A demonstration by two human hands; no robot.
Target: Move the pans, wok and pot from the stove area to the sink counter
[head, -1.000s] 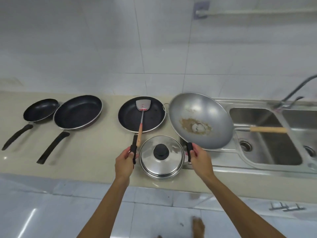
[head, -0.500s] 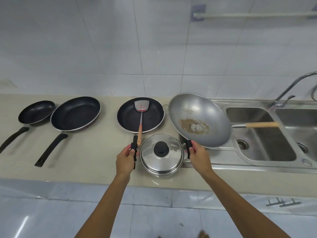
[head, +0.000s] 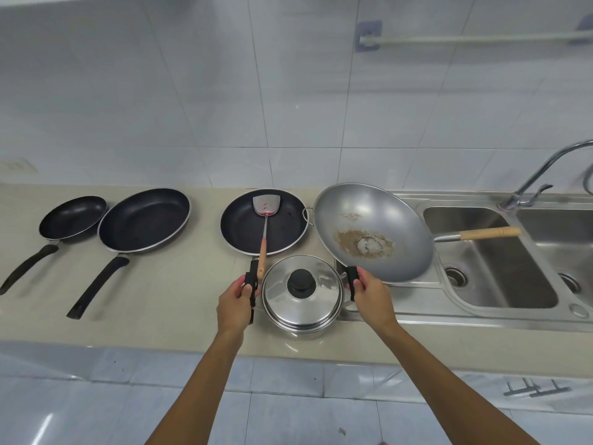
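A lidded steel pot [head: 301,297] with a black knob sits at the counter's front edge. My left hand [head: 236,305] grips its left black handle and my right hand [head: 372,295] grips its right one. Behind it lies a dark pan [head: 282,231] holding a metal spatula [head: 264,216] with a wooden grip. A steel wok [head: 372,232] with a browned patch leans on the sink's edge, its wooden handle over the basin. Two more dark frying pans, a large pan [head: 144,220] and a small pan [head: 73,218], lie to the left with long black handles.
A double steel sink [head: 494,271] with a curved tap [head: 539,175] fills the right side. The beige counter [head: 167,293] runs left, backed by a white tiled wall with a towel rail [head: 465,38]. Tiled floor lies below.
The view has shifted slightly and come nearer; the pot and both hands keep the same hold. Nothing else has moved.
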